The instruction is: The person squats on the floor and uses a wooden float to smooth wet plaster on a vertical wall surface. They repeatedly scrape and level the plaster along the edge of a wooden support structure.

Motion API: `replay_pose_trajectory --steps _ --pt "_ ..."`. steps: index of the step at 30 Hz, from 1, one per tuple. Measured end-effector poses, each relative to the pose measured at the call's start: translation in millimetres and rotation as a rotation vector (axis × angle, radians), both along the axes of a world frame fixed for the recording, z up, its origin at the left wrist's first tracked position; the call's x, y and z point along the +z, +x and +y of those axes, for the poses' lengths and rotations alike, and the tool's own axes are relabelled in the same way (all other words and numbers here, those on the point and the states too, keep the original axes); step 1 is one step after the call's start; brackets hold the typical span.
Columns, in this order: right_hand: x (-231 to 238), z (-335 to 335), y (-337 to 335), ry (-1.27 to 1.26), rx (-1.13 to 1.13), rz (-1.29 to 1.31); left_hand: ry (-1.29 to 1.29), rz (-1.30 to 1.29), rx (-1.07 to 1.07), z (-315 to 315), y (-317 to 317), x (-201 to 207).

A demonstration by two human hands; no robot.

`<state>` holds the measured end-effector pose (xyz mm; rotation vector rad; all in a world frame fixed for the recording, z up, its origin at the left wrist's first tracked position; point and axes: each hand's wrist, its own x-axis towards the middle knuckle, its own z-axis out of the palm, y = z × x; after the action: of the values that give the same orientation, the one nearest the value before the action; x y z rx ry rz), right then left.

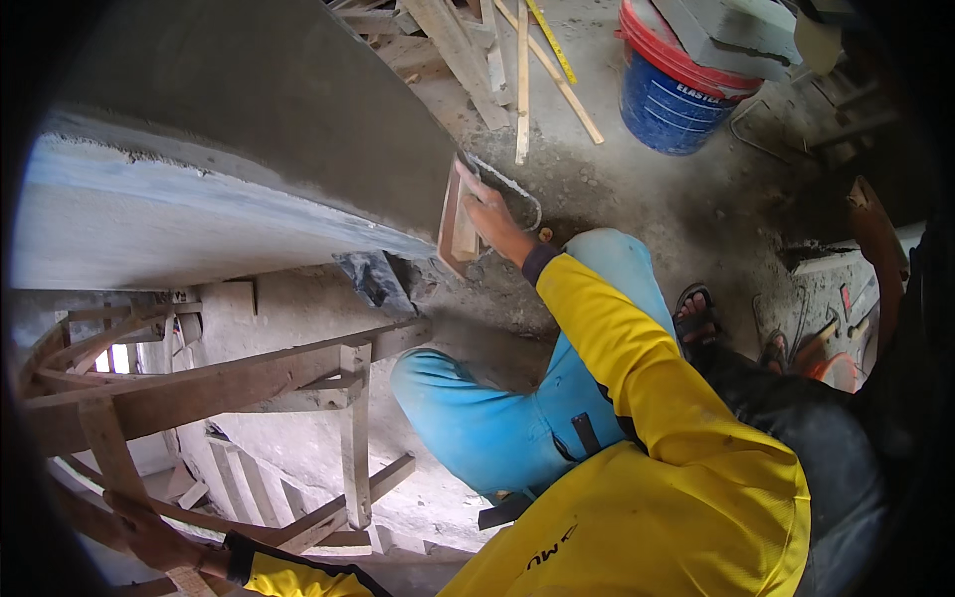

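- The right hand (484,214) grasps a wooden float (462,237), fingers bent over its back; the float stands tilted at the near right-hand corner of a grey plastered slab (269,119), its upper end against the slab's end edge.
- The left hand (164,542) is at a wooden strut (109,448) of a timber frame (229,386), below the slab's pale side; it is too dim to tell whether the fingers are clenched around it.
- Just beyond the float, a bent rod (517,189) lies on the floor (607,184).
- Past the slab's right-hand edge lie thin wooden strips (522,95), a yellow measuring strip (553,42) and rough planks (453,60).
- Farther right stands a blue bucket (668,111) with a red rim, grey blocks (731,40) on top.
- A co-worker's sandalled foot (695,316) is on the floor, right of the person's blue-trousered knee (612,264).
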<state>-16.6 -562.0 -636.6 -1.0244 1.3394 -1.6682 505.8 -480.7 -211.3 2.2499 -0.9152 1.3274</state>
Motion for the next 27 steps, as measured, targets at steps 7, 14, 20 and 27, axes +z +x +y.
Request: replay_pose_trajectory --steps 7,14,20,27 --pt "45.2 -2.0 -1.2 -0.156 0.035 0.092 -0.004 0.080 0.012 4.3 -21.6 0.5" --pt "30.7 15.4 12.7 -0.044 0.057 0.001 -0.011 0.003 0.027 4.9 -27.9 2.7" --pt "-3.4 -8.7 -7.5 -0.041 -0.082 0.155 -0.033 -0.019 0.077 -3.4 16.7 3.0" --pt "34.1 -2.2 13.2 -0.282 -0.071 0.205 -0.016 -0.048 0.133 4.8 17.6 8.6"
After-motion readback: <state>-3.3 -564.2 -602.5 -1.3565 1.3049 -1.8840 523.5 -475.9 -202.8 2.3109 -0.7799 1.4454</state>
